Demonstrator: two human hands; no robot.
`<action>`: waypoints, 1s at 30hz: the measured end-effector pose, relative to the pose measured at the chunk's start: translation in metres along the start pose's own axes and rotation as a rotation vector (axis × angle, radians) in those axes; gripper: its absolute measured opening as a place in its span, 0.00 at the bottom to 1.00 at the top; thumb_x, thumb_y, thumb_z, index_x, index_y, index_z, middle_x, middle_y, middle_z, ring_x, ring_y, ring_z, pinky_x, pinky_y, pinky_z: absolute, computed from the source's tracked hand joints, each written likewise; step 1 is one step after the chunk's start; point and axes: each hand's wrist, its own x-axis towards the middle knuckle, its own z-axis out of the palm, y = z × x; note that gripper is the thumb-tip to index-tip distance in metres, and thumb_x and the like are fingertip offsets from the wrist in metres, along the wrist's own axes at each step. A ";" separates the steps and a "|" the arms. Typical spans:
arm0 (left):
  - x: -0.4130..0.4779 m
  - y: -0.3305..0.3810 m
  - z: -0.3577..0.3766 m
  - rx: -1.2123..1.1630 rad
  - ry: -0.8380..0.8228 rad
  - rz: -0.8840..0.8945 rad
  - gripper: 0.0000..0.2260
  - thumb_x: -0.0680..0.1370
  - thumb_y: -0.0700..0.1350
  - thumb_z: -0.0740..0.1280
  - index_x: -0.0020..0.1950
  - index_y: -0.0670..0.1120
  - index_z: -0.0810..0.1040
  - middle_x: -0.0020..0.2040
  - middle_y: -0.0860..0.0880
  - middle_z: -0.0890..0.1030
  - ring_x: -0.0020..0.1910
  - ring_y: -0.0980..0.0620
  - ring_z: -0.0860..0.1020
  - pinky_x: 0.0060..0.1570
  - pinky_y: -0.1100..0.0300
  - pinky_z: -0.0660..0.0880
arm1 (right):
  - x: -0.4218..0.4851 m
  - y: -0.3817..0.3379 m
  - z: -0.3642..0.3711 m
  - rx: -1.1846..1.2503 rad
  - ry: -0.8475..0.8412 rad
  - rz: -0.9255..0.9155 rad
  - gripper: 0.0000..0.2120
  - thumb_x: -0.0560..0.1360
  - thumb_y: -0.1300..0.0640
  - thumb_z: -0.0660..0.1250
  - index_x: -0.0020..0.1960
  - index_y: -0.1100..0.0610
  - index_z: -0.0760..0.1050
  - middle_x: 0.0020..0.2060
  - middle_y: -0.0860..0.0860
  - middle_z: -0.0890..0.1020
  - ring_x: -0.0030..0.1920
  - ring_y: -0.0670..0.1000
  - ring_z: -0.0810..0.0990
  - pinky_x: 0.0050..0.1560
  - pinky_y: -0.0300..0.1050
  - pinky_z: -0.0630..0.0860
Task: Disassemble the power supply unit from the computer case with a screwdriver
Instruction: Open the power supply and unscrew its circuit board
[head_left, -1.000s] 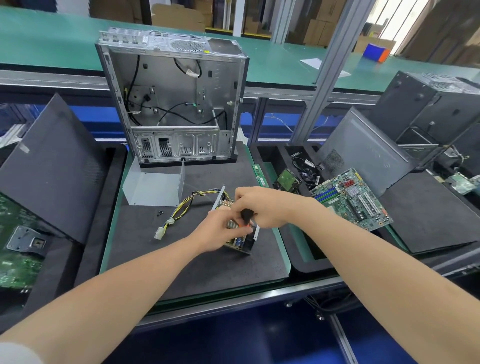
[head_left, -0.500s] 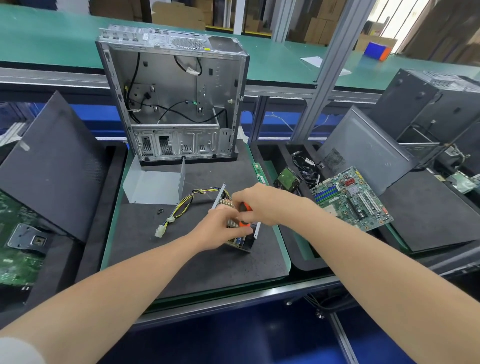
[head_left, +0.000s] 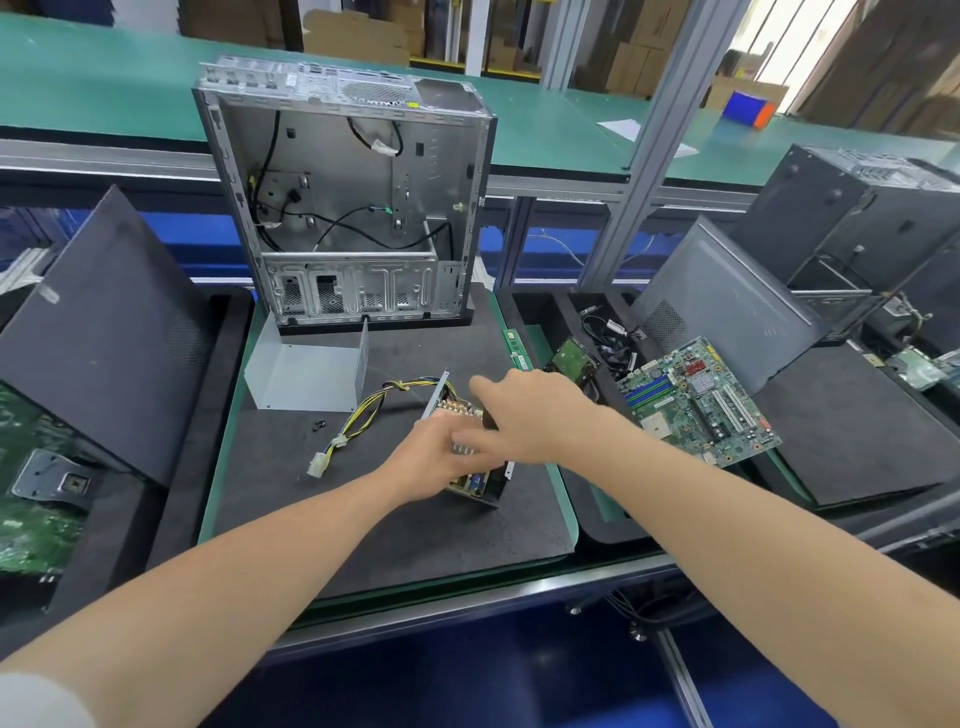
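The opened power supply unit (head_left: 472, 483) with yellow cables lies outside the silver metal computer case (head_left: 353, 208), on the black foam mat (head_left: 389, 535) — removal looks done, maybe further stripping is left. Of the hands, the left hand (head_left: 436, 457) grips the unit; the right hand (head_left: 535, 415) is over it, blurred — clamped or not, I cannot tell.

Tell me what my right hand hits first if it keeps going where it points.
Likely the power supply unit, its upright end plate just ahead, then the yellow cables; depth is unclear.
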 end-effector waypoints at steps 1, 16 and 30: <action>0.000 0.000 0.000 -0.024 -0.010 0.022 0.06 0.74 0.54 0.78 0.48 0.64 0.84 0.50 0.59 0.84 0.51 0.59 0.80 0.52 0.64 0.74 | 0.001 -0.006 0.002 -0.050 0.027 0.107 0.23 0.81 0.33 0.55 0.49 0.55 0.66 0.39 0.52 0.73 0.42 0.58 0.76 0.38 0.50 0.69; -0.001 -0.003 -0.001 0.050 0.005 0.031 0.08 0.75 0.53 0.78 0.43 0.67 0.83 0.51 0.55 0.84 0.58 0.53 0.77 0.59 0.56 0.74 | 0.007 0.015 -0.006 0.184 -0.175 -0.264 0.14 0.70 0.69 0.68 0.45 0.51 0.84 0.49 0.50 0.74 0.50 0.54 0.77 0.49 0.54 0.78; 0.000 -0.006 0.000 0.121 -0.010 0.063 0.13 0.72 0.52 0.81 0.46 0.69 0.82 0.49 0.67 0.83 0.56 0.60 0.78 0.57 0.66 0.71 | 0.002 -0.010 0.011 0.091 0.052 0.127 0.10 0.82 0.52 0.63 0.53 0.59 0.76 0.47 0.57 0.78 0.50 0.64 0.82 0.41 0.51 0.75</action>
